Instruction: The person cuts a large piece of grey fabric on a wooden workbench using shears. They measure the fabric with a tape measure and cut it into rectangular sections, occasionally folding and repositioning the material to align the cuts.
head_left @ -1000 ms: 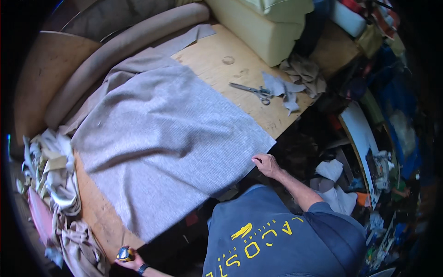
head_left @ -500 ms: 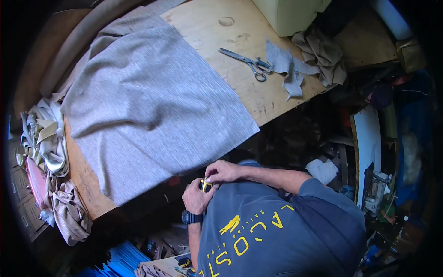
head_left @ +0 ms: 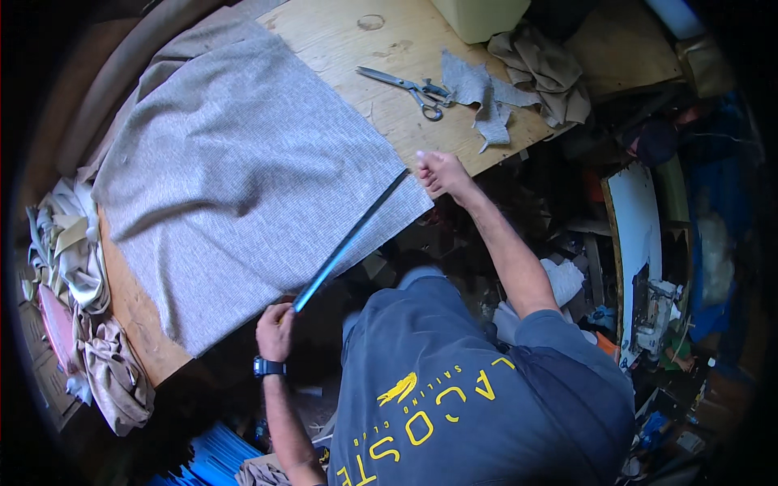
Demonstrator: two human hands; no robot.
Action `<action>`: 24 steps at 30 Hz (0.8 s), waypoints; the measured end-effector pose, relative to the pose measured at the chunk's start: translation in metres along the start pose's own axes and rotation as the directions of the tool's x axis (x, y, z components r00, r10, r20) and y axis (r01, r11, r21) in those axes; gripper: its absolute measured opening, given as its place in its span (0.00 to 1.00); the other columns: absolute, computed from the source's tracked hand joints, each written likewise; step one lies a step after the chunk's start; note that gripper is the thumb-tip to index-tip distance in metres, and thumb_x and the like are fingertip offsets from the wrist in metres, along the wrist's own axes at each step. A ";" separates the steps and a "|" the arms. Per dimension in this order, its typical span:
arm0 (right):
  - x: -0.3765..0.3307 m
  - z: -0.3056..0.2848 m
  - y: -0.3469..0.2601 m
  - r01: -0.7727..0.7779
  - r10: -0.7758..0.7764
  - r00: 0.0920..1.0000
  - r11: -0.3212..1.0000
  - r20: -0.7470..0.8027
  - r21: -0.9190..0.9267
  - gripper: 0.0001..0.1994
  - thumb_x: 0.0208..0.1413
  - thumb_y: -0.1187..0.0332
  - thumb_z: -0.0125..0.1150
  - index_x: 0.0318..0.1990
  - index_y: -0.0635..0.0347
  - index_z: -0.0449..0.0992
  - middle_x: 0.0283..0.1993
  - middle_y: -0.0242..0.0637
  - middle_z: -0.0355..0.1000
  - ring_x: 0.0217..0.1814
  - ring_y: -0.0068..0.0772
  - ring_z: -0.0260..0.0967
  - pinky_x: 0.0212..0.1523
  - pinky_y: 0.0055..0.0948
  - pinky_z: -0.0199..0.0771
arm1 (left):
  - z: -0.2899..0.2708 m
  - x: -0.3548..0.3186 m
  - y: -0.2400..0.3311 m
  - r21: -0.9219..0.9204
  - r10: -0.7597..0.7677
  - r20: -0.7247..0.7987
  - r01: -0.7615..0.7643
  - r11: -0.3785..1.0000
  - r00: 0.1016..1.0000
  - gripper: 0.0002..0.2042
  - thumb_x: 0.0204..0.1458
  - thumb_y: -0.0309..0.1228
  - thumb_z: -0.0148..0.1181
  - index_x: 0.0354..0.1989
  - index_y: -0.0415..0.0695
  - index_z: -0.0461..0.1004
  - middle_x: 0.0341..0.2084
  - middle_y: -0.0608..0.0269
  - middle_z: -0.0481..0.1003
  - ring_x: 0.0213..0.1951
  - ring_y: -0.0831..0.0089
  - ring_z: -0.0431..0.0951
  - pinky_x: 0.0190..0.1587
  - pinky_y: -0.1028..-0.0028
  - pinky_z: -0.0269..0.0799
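Observation:
A tape measure's blade (head_left: pixel 348 243) is drawn out in a slanting line over the near right part of a grey-beige woven fabric piece (head_left: pixel 219 154), which lies rumpled on a wooden table. My left hand (head_left: pixel 275 330), wearing a black wristwatch (head_left: pixel 268 368), is closed at the blade's lower end, just off the table's near edge; the case is mostly hidden in it. My right hand (head_left: pixel 442 174) has its fingers curled in at the upper end, near the fabric's right corner. Its exact grip on the tip is hard to make out.
Metal scissors (head_left: pixel 405 89) lie on the wooden table (head_left: pixel 324 24), beside grey fabric scraps (head_left: pixel 478 97) and a crumpled brown cloth (head_left: pixel 543 73). A pale yellow-green block (head_left: pixel 478 16) stands at the back. Bundled cloths (head_left: pixel 109 364) hang over the table's left edge.
My hands were together near my chest on the yellow-and-black tape measure. They have since parted: right hand up and right, left hand left, with the blade stretched between them.

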State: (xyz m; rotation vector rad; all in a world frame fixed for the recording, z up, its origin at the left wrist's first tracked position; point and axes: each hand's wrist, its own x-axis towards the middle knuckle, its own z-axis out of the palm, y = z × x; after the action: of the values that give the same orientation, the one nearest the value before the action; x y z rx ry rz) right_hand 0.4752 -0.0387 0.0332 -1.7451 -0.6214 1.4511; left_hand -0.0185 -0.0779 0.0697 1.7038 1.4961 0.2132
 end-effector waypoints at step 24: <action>0.102 -0.057 -0.018 0.330 -0.761 0.645 0.369 -0.078 -0.869 0.19 0.51 0.67 0.58 0.51 0.61 0.72 0.53 0.50 0.70 0.56 0.52 0.67 0.57 0.46 0.66 | 0.016 0.062 -0.015 0.367 0.112 0.005 -0.105 0.924 0.994 0.12 0.56 0.38 0.59 0.35 0.42 0.82 0.33 0.49 0.74 0.38 0.51 0.75 0.42 0.57 0.71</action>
State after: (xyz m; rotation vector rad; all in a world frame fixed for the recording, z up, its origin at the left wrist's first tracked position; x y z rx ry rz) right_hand 0.5558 0.0361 -0.0096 -2.0802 -1.5970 0.1181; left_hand -0.0028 -0.0317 0.0257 2.0887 1.5240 0.0019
